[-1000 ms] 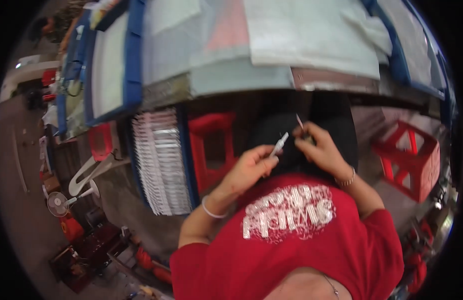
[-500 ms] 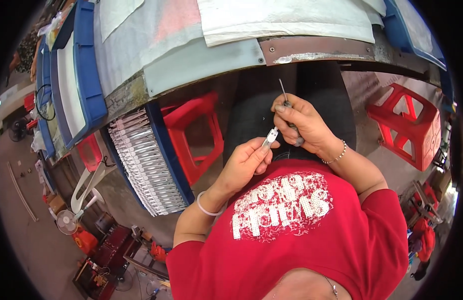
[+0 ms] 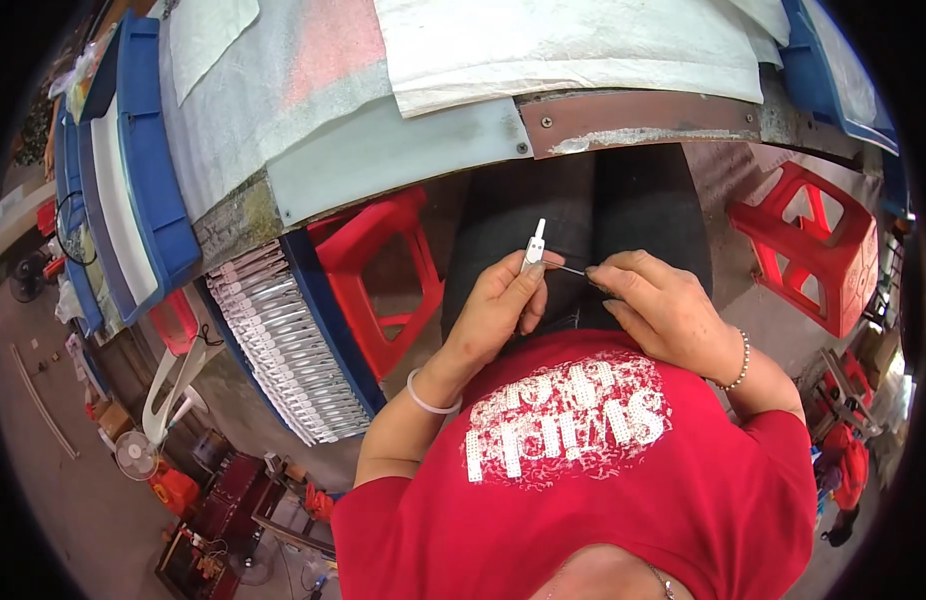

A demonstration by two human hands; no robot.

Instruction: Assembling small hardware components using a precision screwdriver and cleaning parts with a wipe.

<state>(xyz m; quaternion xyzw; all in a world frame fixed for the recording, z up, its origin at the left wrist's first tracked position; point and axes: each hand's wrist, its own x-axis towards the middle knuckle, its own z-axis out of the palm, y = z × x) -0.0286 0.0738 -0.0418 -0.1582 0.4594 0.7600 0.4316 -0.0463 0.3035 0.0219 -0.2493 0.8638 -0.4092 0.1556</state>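
Above my lap, my left hand [image 3: 508,298] pinches a small white part [image 3: 536,250] between thumb and fingers. The part has a narrow tip pointing away from me and two dark dots on its face; my fingers hide its lower end. My right hand [image 3: 661,302] is closed on a thin-shafted hand tool, whose metal shaft [image 3: 565,267] reaches left to my left fingertips, just under the white part. The tool's handle is hidden inside the right hand. Whether the shaft touches the part, I cannot tell.
Beyond my knees runs the workbench edge [image 3: 643,122], covered with white sheets [image 3: 573,50]. To my left stands a blue tray [image 3: 328,310] packed with rows of white and silver pieces [image 3: 288,345]. Red stools stand left [image 3: 378,260] and right [image 3: 818,245]. Blue bins [image 3: 155,150] sit at the far left.
The tool's shaft, earlier pointing away from me, now points left. My right hand has moved right and turned palm down. The white part has turned more upright, its tip pointing away from me.
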